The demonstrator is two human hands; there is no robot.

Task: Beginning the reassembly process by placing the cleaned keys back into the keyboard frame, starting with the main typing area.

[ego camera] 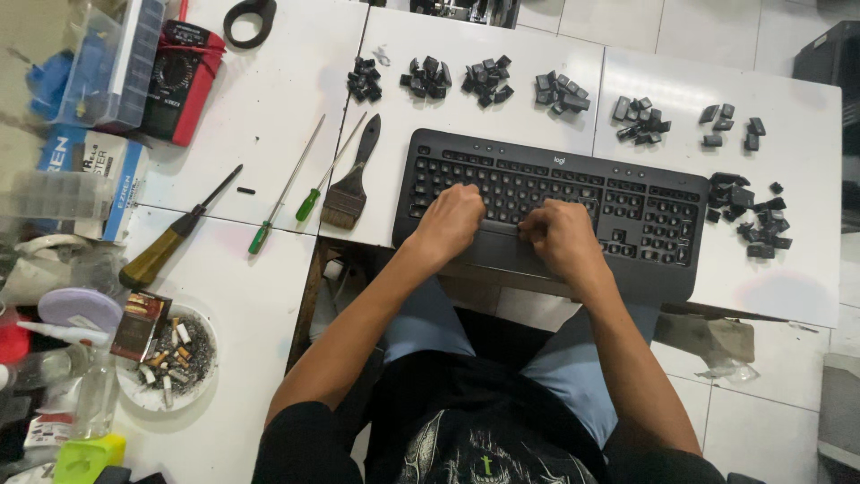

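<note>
White surface [502, 54] carries a black keyboard [645, 215]; left hand [451, 221] and right hand [560, 235] rest curled on it (fingers' grasp hidden).

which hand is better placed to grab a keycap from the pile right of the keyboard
Likely the right hand: it rests on the keyboard nearer that keycap pile. The left hand sits farther away.

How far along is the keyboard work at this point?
Done: most keycaps are off, sorted in piles above and right of the black keyboard. In hand: left hand and right hand press at its lower middle. Left: a few caps seem to remain.
</note>
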